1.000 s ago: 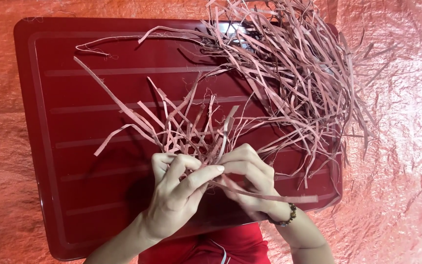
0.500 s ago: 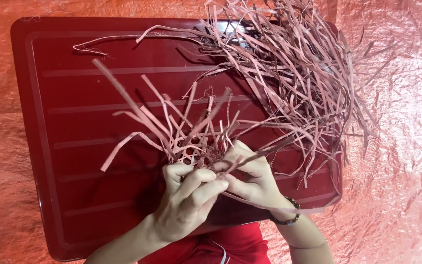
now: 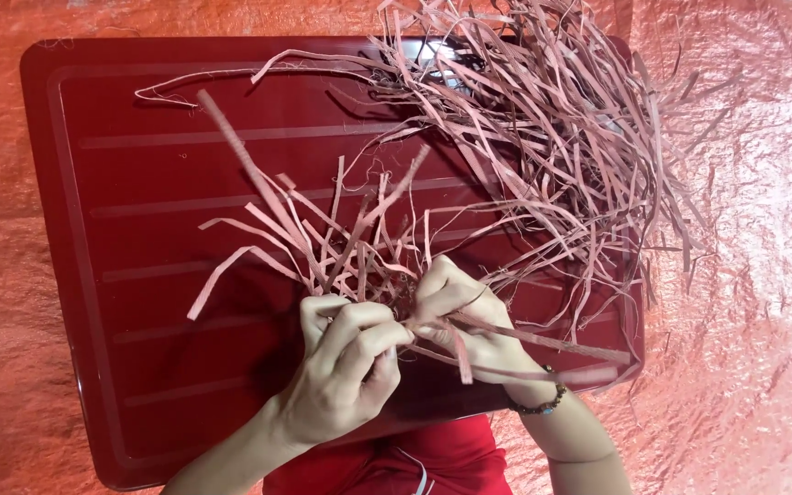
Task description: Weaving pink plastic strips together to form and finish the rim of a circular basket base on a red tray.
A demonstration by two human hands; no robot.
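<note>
My left hand [image 3: 346, 362] and my right hand [image 3: 465, 316] meet over the near part of a dark red tray [image 3: 139, 275]. Both pinch a small woven piece of pink strips [image 3: 341, 252], whose loose ends fan out up and to the left. My left fingers curl around the strip ends at the piece's near edge. My right fingers grip strips that trail off to the right, toward the tray's near right corner. A beaded bracelet [image 3: 543, 403] sits on my right wrist.
A large loose heap of pink strips [image 3: 552, 119] covers the tray's far right part and spills over its right edge. The tray rests on an orange-red crinkled sheet [image 3: 763, 321]. Red clothing [image 3: 414, 463] shows at the bottom edge.
Both hands shifted slightly toward me and closed tighter on the woven piece. The fan of loose ends turned and spread further to the left.
</note>
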